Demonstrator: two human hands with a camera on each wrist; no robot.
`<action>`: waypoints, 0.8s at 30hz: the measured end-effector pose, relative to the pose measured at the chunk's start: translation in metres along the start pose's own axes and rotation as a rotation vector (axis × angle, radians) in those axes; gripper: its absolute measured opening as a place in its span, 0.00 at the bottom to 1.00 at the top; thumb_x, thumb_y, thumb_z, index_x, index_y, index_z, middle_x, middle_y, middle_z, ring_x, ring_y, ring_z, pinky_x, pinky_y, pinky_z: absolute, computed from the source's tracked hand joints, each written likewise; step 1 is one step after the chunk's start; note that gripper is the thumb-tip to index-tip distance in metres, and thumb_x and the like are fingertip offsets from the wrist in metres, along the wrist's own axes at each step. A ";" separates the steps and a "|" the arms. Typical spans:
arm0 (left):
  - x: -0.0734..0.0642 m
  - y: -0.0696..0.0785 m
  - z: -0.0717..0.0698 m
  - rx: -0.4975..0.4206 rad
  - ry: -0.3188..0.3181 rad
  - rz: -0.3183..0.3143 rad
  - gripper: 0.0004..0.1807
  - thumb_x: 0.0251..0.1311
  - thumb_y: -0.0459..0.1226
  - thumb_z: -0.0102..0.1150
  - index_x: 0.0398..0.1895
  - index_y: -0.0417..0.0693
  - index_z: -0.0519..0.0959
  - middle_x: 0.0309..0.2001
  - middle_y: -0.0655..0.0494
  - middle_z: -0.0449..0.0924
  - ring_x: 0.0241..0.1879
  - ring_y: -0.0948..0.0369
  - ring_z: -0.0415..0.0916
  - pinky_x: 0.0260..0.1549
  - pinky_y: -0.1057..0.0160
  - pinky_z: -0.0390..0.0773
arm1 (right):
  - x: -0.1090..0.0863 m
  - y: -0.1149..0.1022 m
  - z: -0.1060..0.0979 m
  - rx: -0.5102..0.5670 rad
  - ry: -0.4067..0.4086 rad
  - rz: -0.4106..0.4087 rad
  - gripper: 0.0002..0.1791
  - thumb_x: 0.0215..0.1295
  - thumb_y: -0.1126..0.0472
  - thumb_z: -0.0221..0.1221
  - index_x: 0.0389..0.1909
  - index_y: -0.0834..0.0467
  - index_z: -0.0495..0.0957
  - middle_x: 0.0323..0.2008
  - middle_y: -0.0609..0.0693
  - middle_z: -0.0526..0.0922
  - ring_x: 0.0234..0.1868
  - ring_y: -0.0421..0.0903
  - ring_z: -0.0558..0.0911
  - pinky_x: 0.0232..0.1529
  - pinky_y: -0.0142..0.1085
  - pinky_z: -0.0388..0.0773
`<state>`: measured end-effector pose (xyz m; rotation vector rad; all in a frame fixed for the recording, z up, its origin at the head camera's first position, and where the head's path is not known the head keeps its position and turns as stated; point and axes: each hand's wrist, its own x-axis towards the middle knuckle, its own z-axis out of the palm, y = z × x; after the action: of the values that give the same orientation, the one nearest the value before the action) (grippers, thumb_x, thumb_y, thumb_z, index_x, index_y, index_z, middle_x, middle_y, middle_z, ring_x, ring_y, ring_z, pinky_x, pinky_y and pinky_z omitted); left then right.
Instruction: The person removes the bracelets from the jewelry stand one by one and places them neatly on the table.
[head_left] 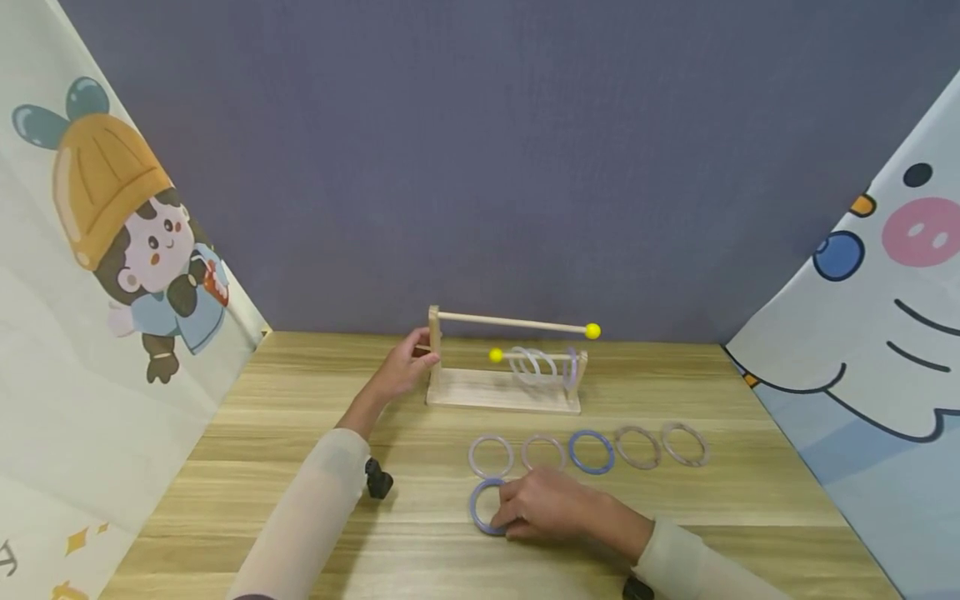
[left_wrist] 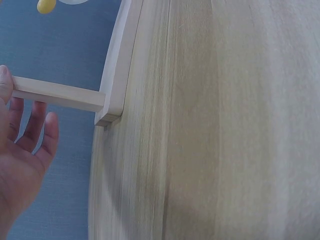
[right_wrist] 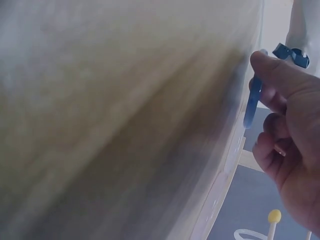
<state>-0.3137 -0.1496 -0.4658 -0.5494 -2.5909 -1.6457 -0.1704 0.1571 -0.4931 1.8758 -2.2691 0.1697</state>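
A wooden rack (head_left: 468,390) with two pegs tipped by yellow balls stands toward the back of the table. My left hand (head_left: 405,367) grips its tall left post (left_wrist: 60,94), thumb on one side and fingers on the other. In the head view, my right hand (head_left: 551,504) pinches the right side of a blue ring (head_left: 475,504) close over the tabletop. The right wrist view has the same ring edge-on between thumb and curled fingers. On the rack's lower peg hang whitish rings (head_left: 517,367) and a purple ring (head_left: 573,368).
Behind the right hand lies a row of rings: two pale pink ones, a darker blue ring (head_left: 592,452), and two brownish rings, one the far-right ring (head_left: 705,454). A grey-blue panel (head_left: 480,167) closes off the back, with printed sheets at both sides.
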 end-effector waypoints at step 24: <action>0.000 -0.001 0.000 0.008 -0.004 0.010 0.24 0.74 0.36 0.56 0.70 0.42 0.66 0.59 0.34 0.75 0.59 0.39 0.77 0.54 0.45 0.81 | 0.000 -0.004 -0.002 0.024 -0.020 -0.043 0.09 0.57 0.47 0.72 0.40 0.38 0.88 0.32 0.30 0.82 0.30 0.21 0.77 0.29 0.13 0.68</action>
<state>-0.3138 -0.1500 -0.4666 -0.5649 -2.5924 -1.6329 -0.1665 0.1566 -0.4913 1.9450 -2.2472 0.1734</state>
